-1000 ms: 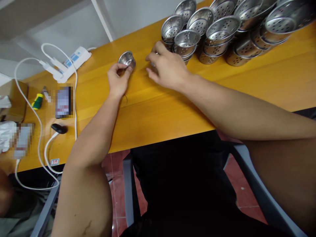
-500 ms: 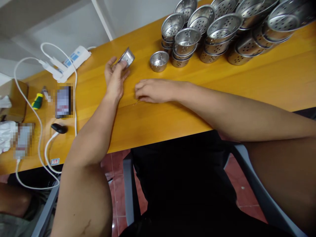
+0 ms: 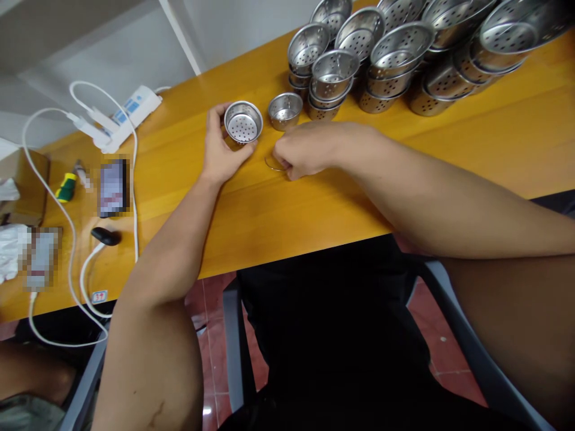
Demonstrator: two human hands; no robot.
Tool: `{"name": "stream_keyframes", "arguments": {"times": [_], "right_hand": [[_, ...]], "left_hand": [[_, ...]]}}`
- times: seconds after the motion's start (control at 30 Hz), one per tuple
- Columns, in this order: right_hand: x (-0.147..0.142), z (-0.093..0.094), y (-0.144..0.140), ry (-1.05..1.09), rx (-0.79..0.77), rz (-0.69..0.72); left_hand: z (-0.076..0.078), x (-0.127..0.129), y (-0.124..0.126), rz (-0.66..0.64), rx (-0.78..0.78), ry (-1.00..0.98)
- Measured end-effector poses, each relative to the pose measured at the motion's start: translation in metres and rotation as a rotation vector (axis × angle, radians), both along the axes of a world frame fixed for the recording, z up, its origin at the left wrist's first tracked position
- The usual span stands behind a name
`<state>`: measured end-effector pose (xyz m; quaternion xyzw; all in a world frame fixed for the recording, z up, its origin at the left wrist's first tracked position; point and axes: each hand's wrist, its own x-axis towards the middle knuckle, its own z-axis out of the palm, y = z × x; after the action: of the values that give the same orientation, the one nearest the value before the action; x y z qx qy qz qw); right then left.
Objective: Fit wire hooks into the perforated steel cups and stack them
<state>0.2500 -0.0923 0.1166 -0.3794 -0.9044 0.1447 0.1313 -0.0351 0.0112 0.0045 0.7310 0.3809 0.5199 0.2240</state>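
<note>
My left hand (image 3: 220,152) grips a small perforated steel strainer cup (image 3: 243,122), its open mouth turned up toward me. Just right of it, my right hand (image 3: 303,149) rests on the orange table (image 3: 278,203) with fingers pinched on a thin wire ring (image 3: 271,164) that pokes out at the fingertips. A second small steel cup (image 3: 284,110) stands upright on the table just behind my right hand. Behind that are stacks of perforated steel cups (image 3: 330,75).
Larger stacks of steel strainer baskets (image 3: 449,54) fill the back right. At the left lie a white power strip (image 3: 130,108) with white cables, a phone (image 3: 113,187), a green-yellow tool (image 3: 67,187) and a black plug (image 3: 106,236). My lap and a grey chair are below the table edge.
My left hand turned the cup from tilted on its side to mouth-up and brought it nearer. My right hand left the second cup standing, slid toward me, then picked up the wire ring.
</note>
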Motion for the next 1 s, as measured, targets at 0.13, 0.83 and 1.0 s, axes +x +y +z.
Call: {"name": "stream_keyframes", "arguments": {"times": [0.13, 0.83, 1.0], "right_hand": [[-0.013, 0.022, -0.011, -0.539, -0.045, 0.001], [0.003, 0.021, -0.007, -0.336, -0.154, 0.0], [-0.005, 0.024, -0.014, -0.279, -0.099, 0.034]], "left_hand": [[0.0, -0.003, -0.001, 0.003, 0.051, 0.043], [-0.002, -0.007, 0.001, -0.016, 0.054, 0.106], [0.0, -0.006, 0.002, -0.012, 0.066, 0.098]]}}
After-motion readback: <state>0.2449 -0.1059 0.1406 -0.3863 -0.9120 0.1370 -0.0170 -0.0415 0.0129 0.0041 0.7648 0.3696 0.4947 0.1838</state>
